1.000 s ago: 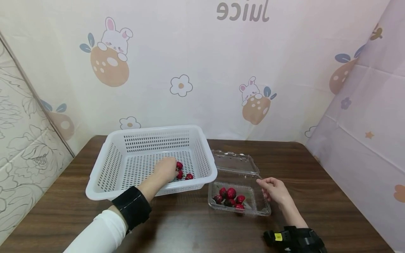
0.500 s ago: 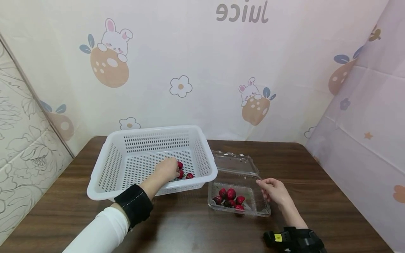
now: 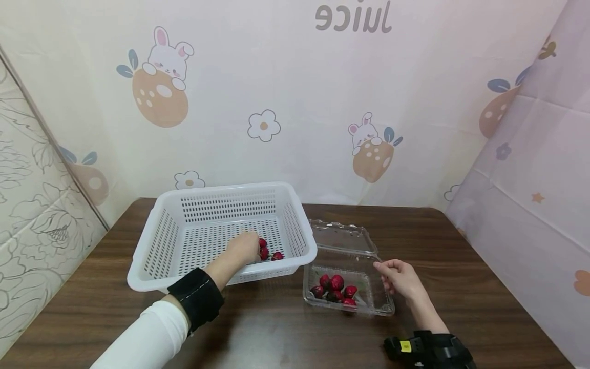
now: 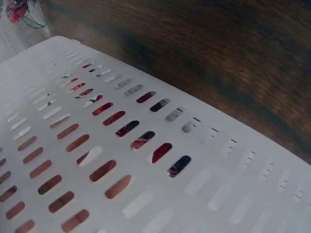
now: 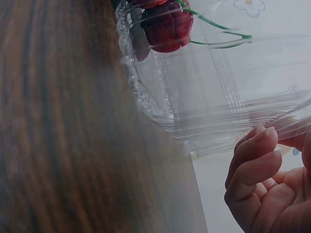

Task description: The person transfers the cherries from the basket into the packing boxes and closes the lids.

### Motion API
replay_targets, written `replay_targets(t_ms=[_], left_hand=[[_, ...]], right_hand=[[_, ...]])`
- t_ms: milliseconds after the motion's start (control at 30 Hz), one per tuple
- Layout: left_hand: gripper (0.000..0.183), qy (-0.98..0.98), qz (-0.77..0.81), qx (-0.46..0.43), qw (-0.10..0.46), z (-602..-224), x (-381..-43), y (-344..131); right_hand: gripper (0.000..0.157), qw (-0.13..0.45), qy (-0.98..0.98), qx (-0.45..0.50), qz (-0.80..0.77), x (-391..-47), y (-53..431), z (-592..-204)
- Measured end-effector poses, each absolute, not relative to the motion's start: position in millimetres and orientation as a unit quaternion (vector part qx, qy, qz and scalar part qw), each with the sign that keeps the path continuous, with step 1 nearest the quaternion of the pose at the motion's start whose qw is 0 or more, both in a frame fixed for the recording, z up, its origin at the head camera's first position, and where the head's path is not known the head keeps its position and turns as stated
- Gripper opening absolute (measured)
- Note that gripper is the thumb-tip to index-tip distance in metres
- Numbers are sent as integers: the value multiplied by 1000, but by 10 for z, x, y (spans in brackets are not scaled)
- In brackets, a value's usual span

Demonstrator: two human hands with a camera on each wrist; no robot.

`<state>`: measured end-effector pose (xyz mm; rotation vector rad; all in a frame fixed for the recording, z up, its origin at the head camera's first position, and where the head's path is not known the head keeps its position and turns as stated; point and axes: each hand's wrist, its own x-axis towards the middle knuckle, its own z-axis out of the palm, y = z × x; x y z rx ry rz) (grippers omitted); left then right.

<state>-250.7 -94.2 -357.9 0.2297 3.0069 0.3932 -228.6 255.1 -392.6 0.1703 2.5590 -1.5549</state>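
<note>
My left hand [image 3: 243,248] reaches down into the white slotted basket [image 3: 152,215], at several small red fruits [image 3: 264,253] in its near right part. The fingers are hidden behind the back of the hand. In the left wrist view, skin and red fruit show only through slots of the basket wall [image 4: 199,182], so I cannot tell what they grip. My right hand [image 3: 403,279] pinches the right rim of an open, clear plastic clamshell box [image 3: 384,307]. Several red fruits [image 3: 337,282] lie in it; the right wrist view shows a dark red one [image 5: 167,29] by thin green stems.
Both containers stand side by side on a dark wooden table [image 3: 276,328]. The clamshell's lid [image 3: 343,237] lies folded back behind its base, close to the basket's right side. A printed curtain [image 3: 304,102] hangs behind the table.
My left hand has shifted slightly right inside the basket, and the fruits beside it have moved a little right too. My right hand keeps its place on the clamshell box.
</note>
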Motion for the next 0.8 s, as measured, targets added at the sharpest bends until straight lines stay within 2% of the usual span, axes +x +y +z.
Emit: replay_targets(t_ms=[400, 633, 800], left_hand=[[10, 987, 138, 54, 54, -3565, -2501, -960], [22, 988, 132, 57, 48, -3537, -2527, -998], [22, 988, 140, 47, 50, -3481, -2546, -1034]], right_hand=[[41, 72, 851, 55, -517, -2295, 2551, -3933], [42, 71, 852, 57, -516, -2293, 2548, -3931], [42, 69, 853, 61, -513, -2287, 2545, -3926]])
